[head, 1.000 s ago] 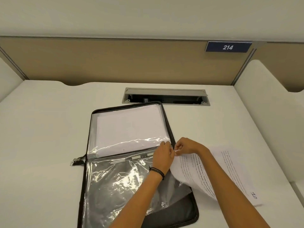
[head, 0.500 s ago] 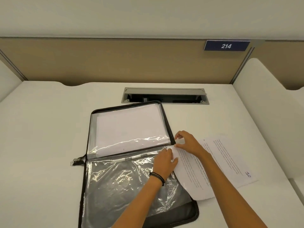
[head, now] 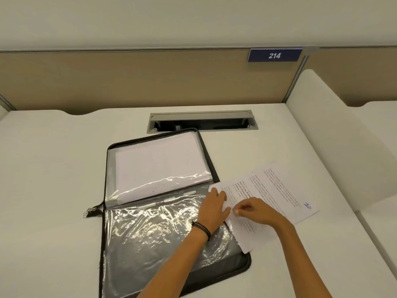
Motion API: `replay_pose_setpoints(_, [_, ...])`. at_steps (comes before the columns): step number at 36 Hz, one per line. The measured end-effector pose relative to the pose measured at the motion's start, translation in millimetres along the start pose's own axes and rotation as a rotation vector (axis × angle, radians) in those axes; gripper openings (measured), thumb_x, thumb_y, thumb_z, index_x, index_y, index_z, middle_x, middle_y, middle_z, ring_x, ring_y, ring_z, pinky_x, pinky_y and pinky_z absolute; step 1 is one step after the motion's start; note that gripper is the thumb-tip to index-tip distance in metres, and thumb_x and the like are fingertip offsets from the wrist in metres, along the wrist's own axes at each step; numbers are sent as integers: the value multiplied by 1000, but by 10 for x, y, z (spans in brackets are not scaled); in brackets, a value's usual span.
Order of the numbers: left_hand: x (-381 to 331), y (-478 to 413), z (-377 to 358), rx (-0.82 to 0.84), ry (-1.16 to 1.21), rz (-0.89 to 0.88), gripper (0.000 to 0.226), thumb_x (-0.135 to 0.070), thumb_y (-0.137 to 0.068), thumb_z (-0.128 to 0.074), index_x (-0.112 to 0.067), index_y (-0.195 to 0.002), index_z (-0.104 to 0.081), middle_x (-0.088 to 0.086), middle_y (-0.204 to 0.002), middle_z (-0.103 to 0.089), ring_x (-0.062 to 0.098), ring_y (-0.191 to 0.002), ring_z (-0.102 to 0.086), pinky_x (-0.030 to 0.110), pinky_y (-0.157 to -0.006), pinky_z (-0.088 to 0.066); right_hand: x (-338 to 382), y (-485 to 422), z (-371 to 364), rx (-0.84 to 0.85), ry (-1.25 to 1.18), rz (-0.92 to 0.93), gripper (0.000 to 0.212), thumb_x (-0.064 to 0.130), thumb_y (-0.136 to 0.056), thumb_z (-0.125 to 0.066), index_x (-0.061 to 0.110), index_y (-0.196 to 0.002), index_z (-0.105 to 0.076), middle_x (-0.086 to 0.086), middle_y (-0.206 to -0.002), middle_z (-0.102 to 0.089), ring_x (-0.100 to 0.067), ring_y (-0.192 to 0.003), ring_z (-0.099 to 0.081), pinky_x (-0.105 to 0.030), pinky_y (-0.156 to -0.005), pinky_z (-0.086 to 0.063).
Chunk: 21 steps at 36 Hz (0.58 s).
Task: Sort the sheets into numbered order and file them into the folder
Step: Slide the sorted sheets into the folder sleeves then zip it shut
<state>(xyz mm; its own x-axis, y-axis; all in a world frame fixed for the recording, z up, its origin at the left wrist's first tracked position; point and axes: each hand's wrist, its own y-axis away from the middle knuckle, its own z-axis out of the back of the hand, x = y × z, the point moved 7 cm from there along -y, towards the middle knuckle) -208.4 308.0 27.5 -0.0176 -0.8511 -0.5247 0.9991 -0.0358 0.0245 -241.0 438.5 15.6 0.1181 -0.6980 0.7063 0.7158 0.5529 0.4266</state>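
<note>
Where the folder's [head: 242, 263] right edge runs past the hands, the printed sheets [head: 268, 190] lie fanned on the worktop [head: 53, 168], mostly to the right of the folder, with their left corner lapping onto its black border. One sheet carries a handwritten "10" at its corner farthest from the folder. The right hand [head: 257, 211] sits on top of these sheets, just right of the folder, its grip curled and the fingertips pinched together on the paper's left edge. The left hand [head: 212, 209] lies flat on the folder's right edge, its grip spread, with straight fingers pressing the sheets' corner where it meets the near clear sleeve [head: 150, 233]; a dark wristband [head: 202, 229] circles that wrist. The two hands are almost touching. Inside the folder's far half, a second sleeve holds white filed sheets [head: 159, 164]. A metal zip puller [head: 91, 210] sticks out at the folder's left side. Just beyond the folder is a recessed cable tray [head: 202, 123], and above that, a blue plate reading 214 [head: 275, 55].
</note>
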Motion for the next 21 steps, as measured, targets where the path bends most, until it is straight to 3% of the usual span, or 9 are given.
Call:
replay_pose_setpoints(3, [-76,29,-64,74,-27,-101,28,-33,-95,-52,-7,-103,-61,8,-114,-46,12,-88,-37,21,-71,-33,-44,147,-103,54,5,14,16,34,-85,-68,29,-100,-66,11,-127,-56,-8,-119,-50,-33,-108,-32])
replay_pose_setpoints(5, [-119,62,-101,162,-20,-161,28,-32,-95,-53,-6,-100,-64,9,-115,-45,16,-91,-40,24,-75,-38,-47,270,-193,135,62,1,48,51,-75,-69,29,-117,-60,18,-140,-37,-5,-130,-34,-35,-113,-23])
replay_pose_setpoints(7, [-140,95,-129,263,-23,-199,28,-34,-93,-56,-7,-99,-65,8,-115,-44,20,-96,-44,30,-80,-43,-52,378,-294,219,118,0,82,61,-68,-68,28,-139,-42,17,-151,-21,-7,-138,-21,-39,-116,-17])
replay_pose_setpoints(11, [-145,138,-176,423,-52,-256,27,-35,-90,-61,-10,-100,-66,3,-109,-44,18,-93,-44,35,-82,-45,-147,522,-472,290,231,-1,95,33,-79,-75,35,-148,-10,11,-158,8,-16,-145,-1,-41,-116,-14])
replay_pose_setpoints(15, [-186,169,-171,521,-67,-300,29,-34,-88,-65,-9,-103,-66,-1,-98,-42,22,-93,-49,33,-79,-43,-197,556,-561,231,272,23,97,21,-82,-71,47,-140,3,13,-156,15,-15,-145,3,-39,-116,-13])
replay_pose_setpoints(17, [-224,194,-158,549,-83,-324,28,-32,-88,-65,-9,-104,-65,6,-102,-50,20,-90,-49,30,-76,-41,-193,570,-560,166,260,56,85,16,-87,-65,47,-138,-5,17,-154,10,-10,-144,0,-35,-116,-11])
replay_pose_setpoints(19, [-252,212,-150,564,-80,-339,27,-29,-89,-64,-8,-105,-65,9,-107,-55,22,-90,-52,30,-77,-41,-150,595,-529,102,155,95,69,13,-91,-60,49,-136,-23,15,-155,-3,-8,-143,-5,-35,-117,-9])
replay_pose_setpoints(21, [-271,225,-133,559,-62,-345,24,-27,-88,-65,-8,-103,-64,10,-106,-57,21,-90,-52,31,-78,-43,-119,611,-476,14,9,121,53,10,-92,-58,47,-126,-43,9,-153,-23,-7,-140,-17,-27,-115,-15])
